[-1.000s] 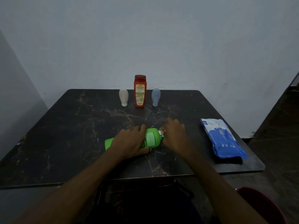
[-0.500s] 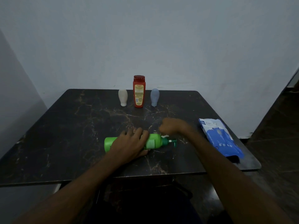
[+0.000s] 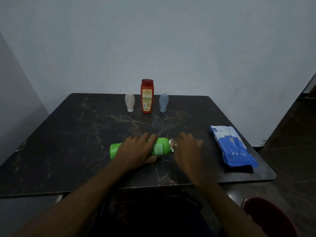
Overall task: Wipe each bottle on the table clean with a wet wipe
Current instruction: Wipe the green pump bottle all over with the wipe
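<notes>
Green bottle (image 3: 161,147) lies on its side at the 6 o'clock side of the table (image 3: 77,134), cap end toward 3 o'clock. Left hand (image 3: 136,149) grips its body, fingers curled over. Right hand (image 3: 186,149) clasps wet wipe (image 3: 171,144) against the cap end. Wipes pack (image 3: 232,146) at 3 o'clock. Beige bottle (image 3: 130,102), red bottle (image 3: 147,96), grey-blue bottle (image 3: 163,102) upright at 12 o'clock

I note a polished, marble-veined table (image 3: 77,142). Green bottle (image 3: 161,146) reads smooth plastic; wipe pack (image 3: 232,147), glossy film.
</notes>
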The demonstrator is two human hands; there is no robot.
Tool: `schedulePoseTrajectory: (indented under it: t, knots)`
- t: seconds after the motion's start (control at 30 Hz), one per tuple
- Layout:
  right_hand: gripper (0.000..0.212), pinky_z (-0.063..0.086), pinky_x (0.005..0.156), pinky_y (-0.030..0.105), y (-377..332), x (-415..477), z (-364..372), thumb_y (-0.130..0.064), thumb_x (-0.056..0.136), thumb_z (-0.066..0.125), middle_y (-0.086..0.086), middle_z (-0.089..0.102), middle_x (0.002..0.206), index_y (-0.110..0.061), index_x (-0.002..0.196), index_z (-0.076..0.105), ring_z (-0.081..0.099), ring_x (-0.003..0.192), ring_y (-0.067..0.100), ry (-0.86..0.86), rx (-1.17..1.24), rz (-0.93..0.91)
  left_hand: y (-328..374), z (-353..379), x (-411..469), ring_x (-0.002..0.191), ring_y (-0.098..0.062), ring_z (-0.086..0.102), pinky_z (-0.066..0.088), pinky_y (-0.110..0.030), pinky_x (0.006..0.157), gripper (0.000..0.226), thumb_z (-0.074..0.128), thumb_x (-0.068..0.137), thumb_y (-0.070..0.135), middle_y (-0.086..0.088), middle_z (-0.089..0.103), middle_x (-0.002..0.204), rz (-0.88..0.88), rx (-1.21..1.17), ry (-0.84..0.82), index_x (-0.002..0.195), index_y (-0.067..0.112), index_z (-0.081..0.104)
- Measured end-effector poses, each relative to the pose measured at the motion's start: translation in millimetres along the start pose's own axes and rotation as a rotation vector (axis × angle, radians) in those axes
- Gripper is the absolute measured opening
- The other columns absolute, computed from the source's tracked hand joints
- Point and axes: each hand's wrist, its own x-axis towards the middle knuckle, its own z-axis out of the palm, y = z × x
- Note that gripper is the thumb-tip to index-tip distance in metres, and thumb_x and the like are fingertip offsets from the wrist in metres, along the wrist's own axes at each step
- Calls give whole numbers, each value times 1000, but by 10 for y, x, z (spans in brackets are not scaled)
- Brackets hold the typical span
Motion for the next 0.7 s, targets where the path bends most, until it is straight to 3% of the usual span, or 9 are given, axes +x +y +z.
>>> schedulePoseTrajectory:
  t: [0.07, 0.17, 0.27, 0.37, 0.47, 0.53, 0.63, 0.7]
  knots:
    - [21, 41, 76, 41, 47, -165, 230, -15, 88, 57, 0, 60, 94, -17, 104, 70, 58, 87, 25, 202, 84, -57, 7, -38, 39, 81, -25, 68, 50, -35, 60, 77, 58, 80, 75, -5, 64, 112, -38, -56, -32, 131, 21, 37]
    - [18, 49, 70, 35, 44, -271, 410, -13, 93, 59, 1, 65, 87, -11, 104, 73, 59, 76, 18, 414, 267, -53, -2, -112, 101, 88, -24, 68, 53, -37, 67, 78, 55, 81, 78, -3, 63, 120, -176, -174, -48, 133, 24, 35]
    - [10, 52, 70, 25, -120, -286, 309, -11, 90, 69, -6, 71, 82, -18, 89, 75, 64, 74, 7, 463, 743, 263, -15, -192, 113, 85, -21, 67, 48, -34, 65, 78, 56, 80, 80, -2, 64, 117, -270, -247, 2, 132, 24, 37]
    - [14, 54, 67, 20, -161, -163, 237, 0, 86, 69, 2, 77, 85, -10, 93, 75, 71, 78, 11, 314, 1595, 689, 16, -187, 54, 82, -18, 64, 46, -31, 63, 75, 56, 79, 80, 0, 64, 113, -239, -257, 25, 127, 26, 36]
    - [19, 46, 67, 23, -98, -32, 219, 6, 91, 56, 7, 71, 89, -3, 102, 68, 61, 79, 14, 56, 2171, 825, -22, -205, 19, 78, -17, 62, 44, -29, 61, 73, 55, 78, 81, 1, 65, 107, -223, -300, 88, 123, 26, 40]
    - [29, 46, 67, 25, -29, 30, 231, 8, 88, 53, 9, 66, 99, -4, 111, 63, 58, 82, 15, -101, 2274, 747, -44, -224, 1, 75, -16, 61, 42, -29, 60, 73, 54, 77, 83, 1, 65, 103, -207, -321, 115, 121, 26, 41]
    - [49, 53, 84, 36, 54, 131, 241, -1, 67, 73, 14, 69, 109, -2, 114, 63, 66, 95, 23, -175, 2238, 566, -35, -218, -25, 70, -13, 57, 39, -27, 58, 73, 52, 77, 84, 2, 65, 98, -158, -305, 136, 119, 26, 41]
    - [60, 51, 90, 38, 66, 148, 224, -3, 62, 79, 15, 67, 115, 0, 119, 60, 65, 100, 25, -206, 2205, 545, -44, -210, -25, 69, -10, 51, 39, -27, 58, 72, 53, 77, 84, 2, 65, 97, -158, -311, 142, 118, 27, 40]
